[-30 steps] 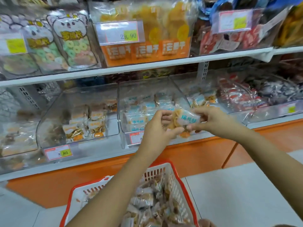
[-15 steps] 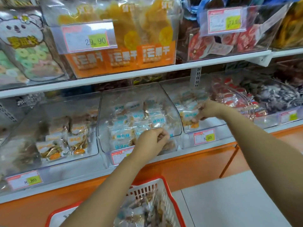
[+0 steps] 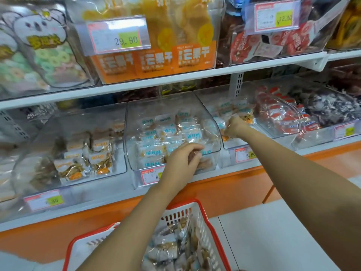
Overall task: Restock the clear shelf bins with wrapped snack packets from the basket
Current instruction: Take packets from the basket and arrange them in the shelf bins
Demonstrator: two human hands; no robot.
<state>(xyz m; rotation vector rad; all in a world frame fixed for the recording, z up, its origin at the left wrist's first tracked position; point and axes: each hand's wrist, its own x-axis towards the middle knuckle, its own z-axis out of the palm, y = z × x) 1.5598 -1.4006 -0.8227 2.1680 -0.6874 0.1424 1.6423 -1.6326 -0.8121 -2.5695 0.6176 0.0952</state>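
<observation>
The middle clear bin [image 3: 212, 122] on the lower shelf holds several wrapped snack packets [image 3: 170, 132] with blue lettering. My left hand [image 3: 180, 161] is at its open front, fingers curled round a brownish packet. My right hand [image 3: 236, 127] reaches into the neighbouring clear bin [image 3: 209, 100] to the right. Its fingers are curled among the packets there, with crinkled wrapper showing at the fist. Below my arms stands a white basket with a red rim [image 3: 210, 214], filled with several more wrapped packets [image 3: 168, 249].
A left clear bin [image 3: 78, 122] holds orange-labelled packets. Right of my right hand are bins of red packets [image 3: 283, 116] and dark sweets [image 3: 328, 108]. The upper shelf [image 3: 175, 79] overhangs with large bags and price tags. White floor [image 3: 273, 237] lies to the right.
My hands parted from the packet they shared a second ago. The right hand went into the right bin and has pushed a little deeper. The left hand stays at the middle bin's front.
</observation>
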